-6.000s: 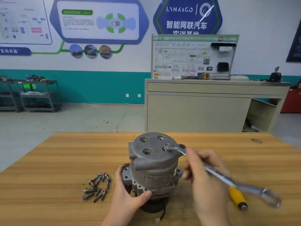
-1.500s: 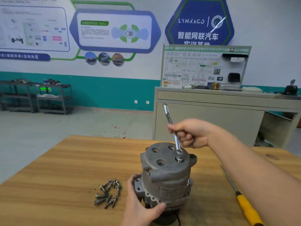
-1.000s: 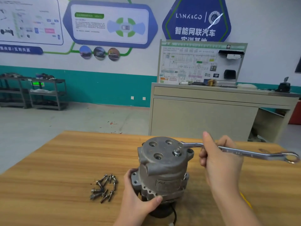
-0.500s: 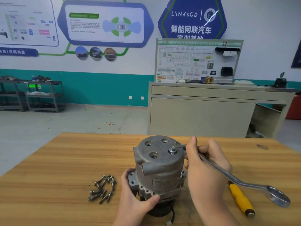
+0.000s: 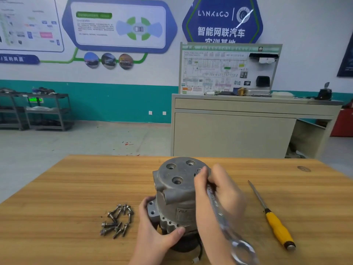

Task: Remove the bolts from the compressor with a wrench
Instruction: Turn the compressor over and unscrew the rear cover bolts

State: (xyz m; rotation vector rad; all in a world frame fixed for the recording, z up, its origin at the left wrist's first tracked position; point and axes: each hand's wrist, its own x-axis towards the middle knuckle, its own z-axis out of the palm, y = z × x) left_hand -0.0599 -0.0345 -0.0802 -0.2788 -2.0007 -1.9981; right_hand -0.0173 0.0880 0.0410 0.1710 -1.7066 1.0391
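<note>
Compressor (image 5: 178, 196) upright near the middle of the wooden worktop (image 5: 57, 197), grey round face on top with three open holes showing. Left hand (image 5: 154, 234) wrapped round the lower flange from the near-left side, thumb pressed along the front edge, grip holding the body at its base. Right hand (image 5: 215, 190) curled round the wrench (image 5: 221, 213), grip tight on the upper shank just beside the compressor's right rim. Wrench slanting down and toward the camera, blurred along its length, ring end (image 5: 242, 251) low at the bottom of the view. Working end hidden behind the fingers at the top face's right edge; a dark spot there beside the fingertip, bolt or hole impossible to tell. Heap of loose bolts (image 5: 117, 220) lying on the worktop left of the compressor, near the left hand but apart from it. Yellow-handled screwdriver (image 5: 275, 224) flat on the worktop to the right, blade pointing away, well clear of both hands. Short wire with a small plug (image 5: 196, 259) trailing from under the compressor at the near edge. Beyond the worktop, a beige bench (image 5: 238, 131) with a wiring panel on it, teal-banded wall with posters, metal shelving (image 5: 38, 111) far left.
</note>
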